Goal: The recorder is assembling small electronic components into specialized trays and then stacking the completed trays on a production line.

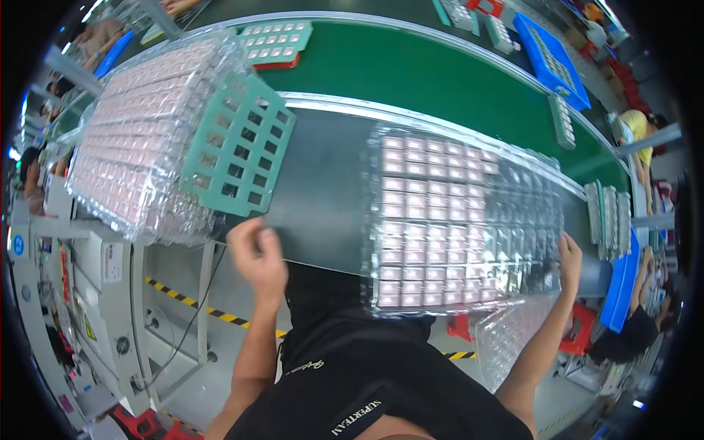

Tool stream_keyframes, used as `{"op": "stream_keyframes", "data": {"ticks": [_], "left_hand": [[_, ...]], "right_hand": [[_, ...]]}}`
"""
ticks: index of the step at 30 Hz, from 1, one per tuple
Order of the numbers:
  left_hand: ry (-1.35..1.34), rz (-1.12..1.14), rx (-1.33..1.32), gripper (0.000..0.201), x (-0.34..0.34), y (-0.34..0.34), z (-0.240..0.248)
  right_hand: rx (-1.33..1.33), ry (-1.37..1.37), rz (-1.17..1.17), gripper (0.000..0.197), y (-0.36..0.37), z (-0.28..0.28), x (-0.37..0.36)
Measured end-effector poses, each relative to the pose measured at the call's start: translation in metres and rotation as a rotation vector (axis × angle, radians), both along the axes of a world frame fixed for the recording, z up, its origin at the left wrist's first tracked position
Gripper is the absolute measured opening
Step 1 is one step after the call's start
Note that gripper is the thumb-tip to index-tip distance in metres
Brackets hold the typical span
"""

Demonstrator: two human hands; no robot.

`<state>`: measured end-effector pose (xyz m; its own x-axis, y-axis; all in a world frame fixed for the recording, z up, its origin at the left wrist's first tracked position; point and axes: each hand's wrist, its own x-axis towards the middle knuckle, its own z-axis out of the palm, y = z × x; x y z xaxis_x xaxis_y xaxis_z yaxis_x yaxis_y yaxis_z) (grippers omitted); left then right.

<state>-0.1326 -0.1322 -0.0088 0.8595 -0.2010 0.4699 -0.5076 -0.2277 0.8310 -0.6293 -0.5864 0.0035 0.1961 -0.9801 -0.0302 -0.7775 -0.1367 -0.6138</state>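
A clear plastic blister tray (524,220) lies on the dark bench in front of me. Small pale pink-and-silver square parts (433,220) fill the pockets on its left side, while many pockets on the right show no parts. My right hand (569,262) grips the tray's right edge, its fingers partly hidden beneath. Just below the lower corner of a green plate with square holes (240,150), my left hand (257,253) is raised with fingers loosely bent and apart, holding nothing I can see. That plate leans against a tall stack of filled clear trays (139,132) at the left.
Beyond the bench runs a green conveyor belt (411,81) with a metal rail. Another green plate of parts (275,40) sits on it, over a red one. Blue bins (551,59) and green plates (607,220) stand at the right. Clear trays (513,337) are below the bench; other people work nearby.
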Motion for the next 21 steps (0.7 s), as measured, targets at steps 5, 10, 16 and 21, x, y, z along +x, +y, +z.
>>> {"op": "stream_keyframes", "data": {"ticks": [5,10,16,21], "left_hand": [[0.297,0.049,-0.169,0.051,-0.022,-0.001,-0.005],[0.442,-0.122,-0.254,0.048,-0.046,-0.074,0.022],[0.397,-0.118,-0.27,0.032,-0.052,-0.106,0.009],[-0.153,0.028,0.074,0.035,-0.067,-0.122,0.035]], "right_hand": [[0.027,-0.134,0.056,0.038,0.008,0.004,0.036],[0.137,-0.229,0.018,0.034,0.019,0.017,0.011],[0.087,-0.207,0.136,0.037,0.023,0.023,0.004],[-0.414,-0.107,0.053,0.035,0.028,0.036,0.015]]}}
